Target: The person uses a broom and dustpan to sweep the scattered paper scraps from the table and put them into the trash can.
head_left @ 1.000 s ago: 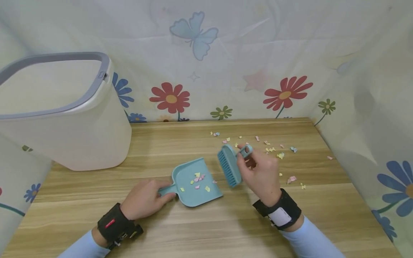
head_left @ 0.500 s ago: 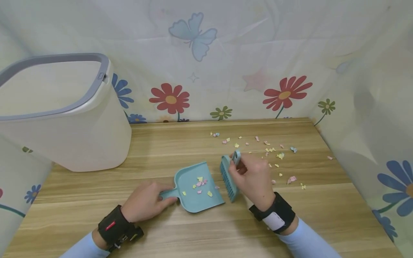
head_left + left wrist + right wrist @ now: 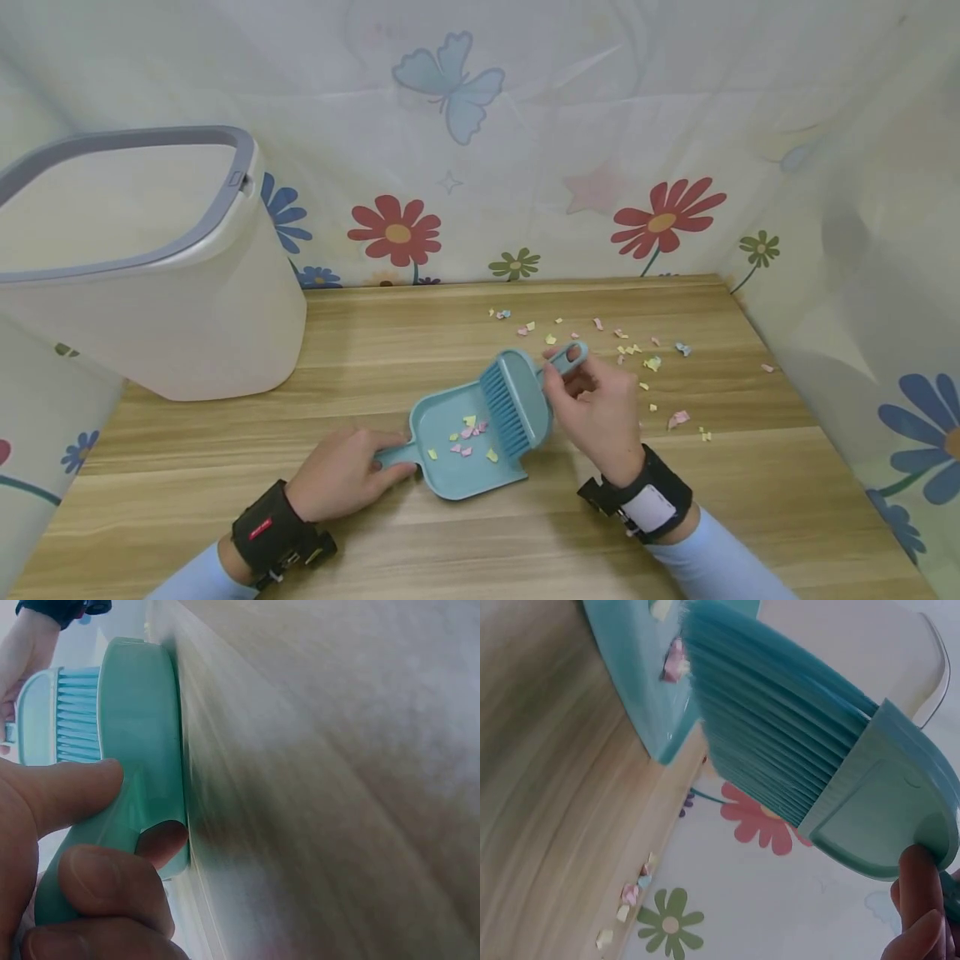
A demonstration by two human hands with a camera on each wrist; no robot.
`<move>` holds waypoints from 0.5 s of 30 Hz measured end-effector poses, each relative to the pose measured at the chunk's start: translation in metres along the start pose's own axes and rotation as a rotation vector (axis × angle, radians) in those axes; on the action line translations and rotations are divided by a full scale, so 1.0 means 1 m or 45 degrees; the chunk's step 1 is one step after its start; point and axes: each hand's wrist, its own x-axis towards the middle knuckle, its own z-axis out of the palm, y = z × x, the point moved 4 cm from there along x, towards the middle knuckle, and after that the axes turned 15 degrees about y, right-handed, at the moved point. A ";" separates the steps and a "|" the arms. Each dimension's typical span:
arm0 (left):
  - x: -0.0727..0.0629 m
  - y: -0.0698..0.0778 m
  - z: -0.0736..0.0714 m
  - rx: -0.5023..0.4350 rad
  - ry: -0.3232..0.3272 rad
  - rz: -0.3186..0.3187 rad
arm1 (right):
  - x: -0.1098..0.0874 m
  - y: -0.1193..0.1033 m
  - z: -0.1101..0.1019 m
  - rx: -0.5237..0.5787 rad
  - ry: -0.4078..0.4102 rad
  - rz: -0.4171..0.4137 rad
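My left hand (image 3: 341, 471) grips the short handle of a teal dustpan (image 3: 442, 479), which lies on the wooden table with its wide edge facing right. Yellow and pink paper scraps (image 3: 471, 431) lie in the pan. With thumb and fingers my right hand (image 3: 596, 408) pinches the handle of a matching small brush (image 3: 525, 392). The brush is tilted, its bristles (image 3: 502, 408) over the pan's right edge. In the right wrist view the bristles (image 3: 772, 712) point toward the pan (image 3: 649, 697). The left wrist view shows fingers curled round the pan's handle (image 3: 112, 832).
A tall white bin (image 3: 217, 325) with a grey rim stands at the back left. More paper scraps (image 3: 651, 363) are scattered over the right and back of the wooden table (image 3: 390, 329). A flower-printed curtain (image 3: 555, 150) hangs along the back and sides.
The brush has swung down and left, from beside the dustpan to over its right edge, its bristles turned toward the pan. The dustpan has shifted slightly right and toward me.
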 end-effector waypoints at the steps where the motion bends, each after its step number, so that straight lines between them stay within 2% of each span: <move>1: 0.000 0.000 0.000 0.005 -0.001 -0.002 | 0.001 0.000 -0.001 -0.008 0.008 -0.007; 6: 0.000 -0.001 0.000 0.017 -0.006 -0.008 | 0.005 0.001 -0.004 -0.117 -0.006 -0.064; 13: 0.000 -0.001 -0.001 0.009 -0.010 -0.014 | 0.001 -0.001 0.001 -0.287 -0.111 -0.231; 15: 0.000 -0.001 -0.002 0.007 -0.015 -0.016 | 0.000 -0.002 0.003 -0.304 -0.134 -0.247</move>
